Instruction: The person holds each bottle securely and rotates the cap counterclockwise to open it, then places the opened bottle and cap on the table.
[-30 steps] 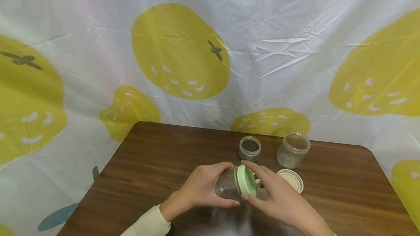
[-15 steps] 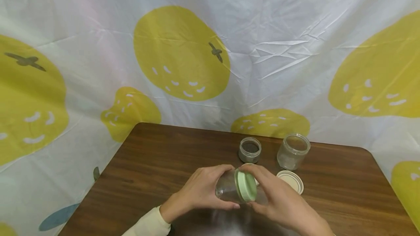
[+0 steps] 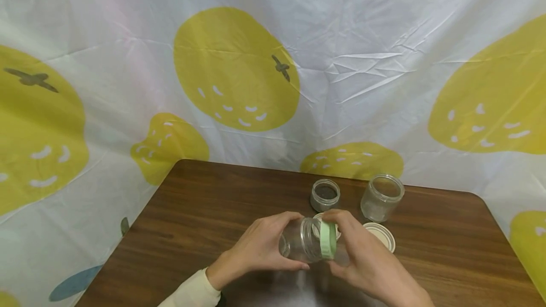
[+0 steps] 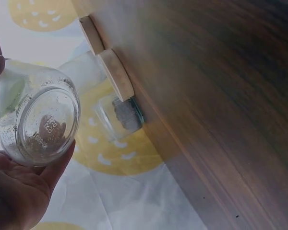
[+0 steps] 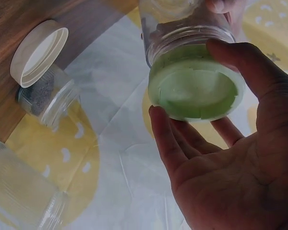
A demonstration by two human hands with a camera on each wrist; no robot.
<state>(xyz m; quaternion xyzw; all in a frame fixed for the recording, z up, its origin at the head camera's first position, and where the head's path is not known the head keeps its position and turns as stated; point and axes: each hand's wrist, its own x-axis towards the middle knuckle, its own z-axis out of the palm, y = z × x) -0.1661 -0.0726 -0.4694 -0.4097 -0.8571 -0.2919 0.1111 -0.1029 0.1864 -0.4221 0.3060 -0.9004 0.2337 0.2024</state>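
My left hand (image 3: 262, 245) grips a clear glass jar (image 3: 294, 240), tilted onto its side above the table with its mouth toward the right. In the left wrist view, embossed marks and small specks show on the base of the jar (image 4: 45, 124). A pale green lid (image 3: 327, 240) is held at its rim between the thumb and fingers of my right hand (image 3: 367, 259). The lid stands at the jar's mouth, and the glass threads show beside it. From the right wrist view, the lid's (image 5: 197, 93) flat recessed face points toward the camera.
Behind the hands on the brown wooden table (image 3: 204, 198) stand a small glass jar (image 3: 325, 197) with dark contents and a taller lidless glass jar (image 3: 381, 200). One cream lid (image 3: 381, 235) lies near the right hand; another (image 5: 38, 52) is partly hidden in the head view. A fruit-patterned cloth (image 3: 320, 84) hangs behind.
The green lid has come off the jar's neck and shifted slightly right with my right hand, baring the glass threads. My left hand and the jar have hardly moved.
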